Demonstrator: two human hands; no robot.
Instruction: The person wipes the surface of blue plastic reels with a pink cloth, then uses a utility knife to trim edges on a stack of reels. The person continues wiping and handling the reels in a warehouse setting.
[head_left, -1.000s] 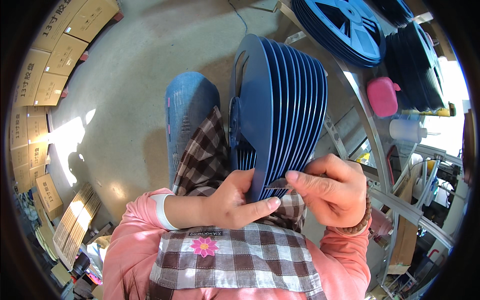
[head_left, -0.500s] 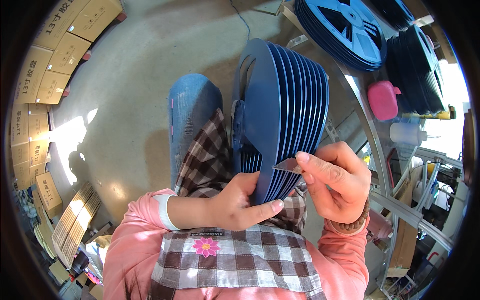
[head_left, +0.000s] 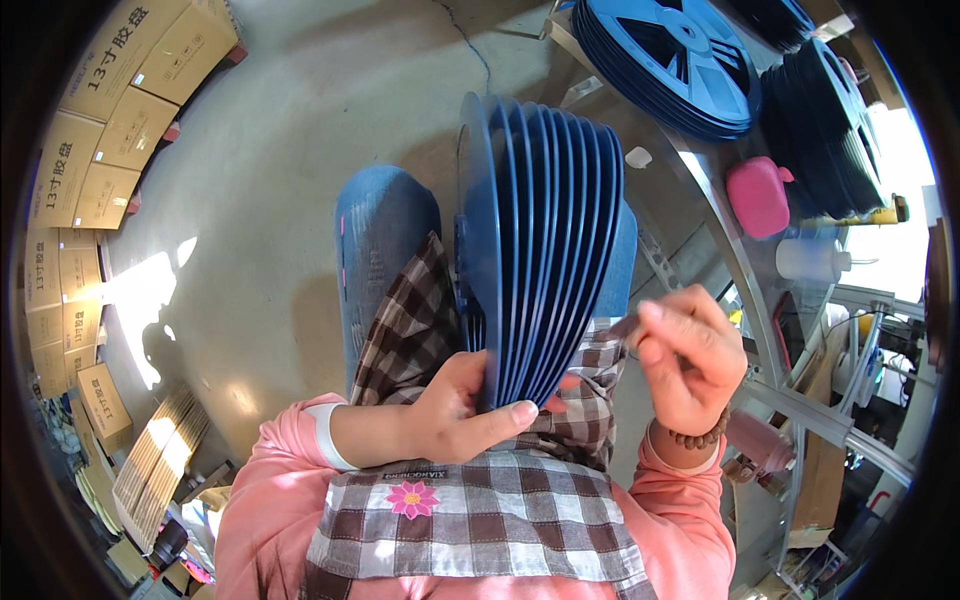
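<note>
Upright over my lap stands a stack of blue plastic reel discs, their edges fanned apart at the top and close together at the bottom. My left hand grips the lower end, thumb across the near edges and some fingertips showing on the right side. To the right of the discs and apart from them, my right hand pinches a small thin flat piece between thumb and forefinger. Motion blurs that piece, so its exact kind is unclear.
On the table at the right lie stacked blue reel discs, dark reels, a pink container and a white bottle. Cartons are piled at the left, with flat cardboard sheets nearer me.
The thin piece in my right hand has come away from the disc edges, to the right. The stack has turned in my left hand, showing more of its edges and less of its left face.
</note>
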